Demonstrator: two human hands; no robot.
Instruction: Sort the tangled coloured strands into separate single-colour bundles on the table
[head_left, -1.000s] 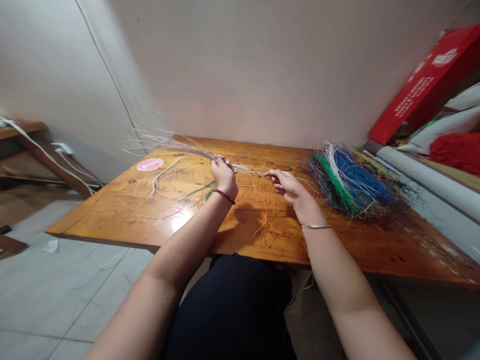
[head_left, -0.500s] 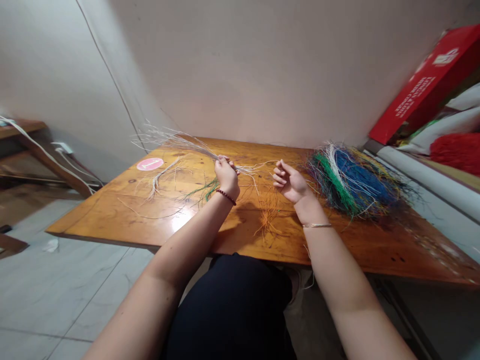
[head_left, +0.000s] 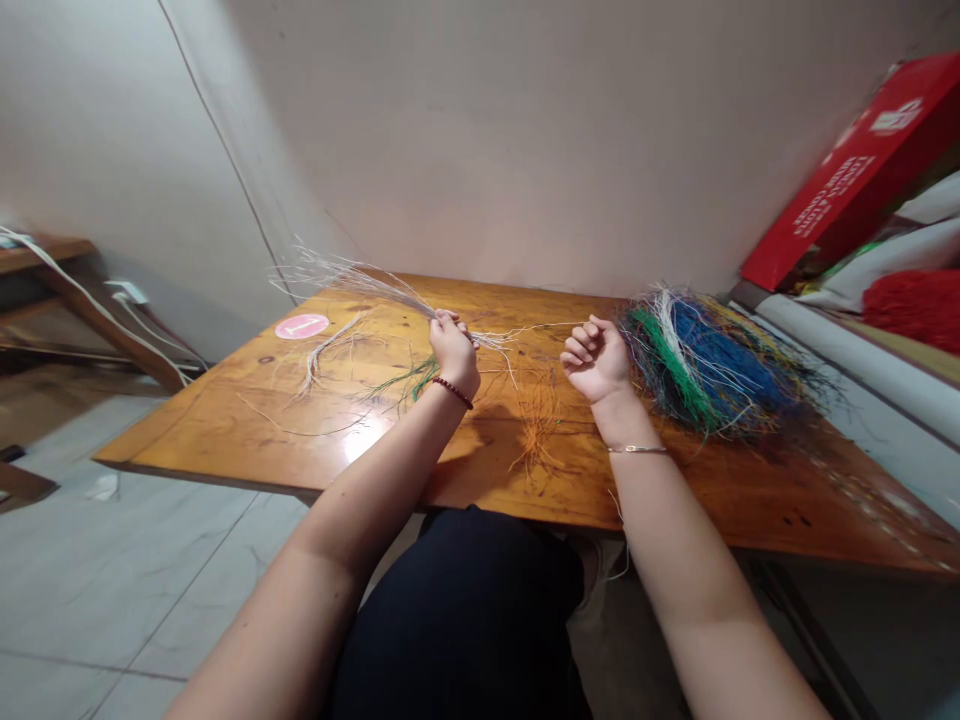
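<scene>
Left hand [head_left: 454, 352] gripping thin white fibre bundle [head_left: 414, 300]; my curled right hand [head_left: 598, 358] pinching, apparently separating, one pale strand [head_left: 551, 326]. Next needing steady tension.

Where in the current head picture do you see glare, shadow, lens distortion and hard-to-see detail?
Head view: white glare on the wooden table, left of the left forearm, and a soft shadow on that forearm's other side; head view: the red box near the right edge seems stretched by a wide lens; head view: the white strands' tips look faint against the pale wall.
</scene>
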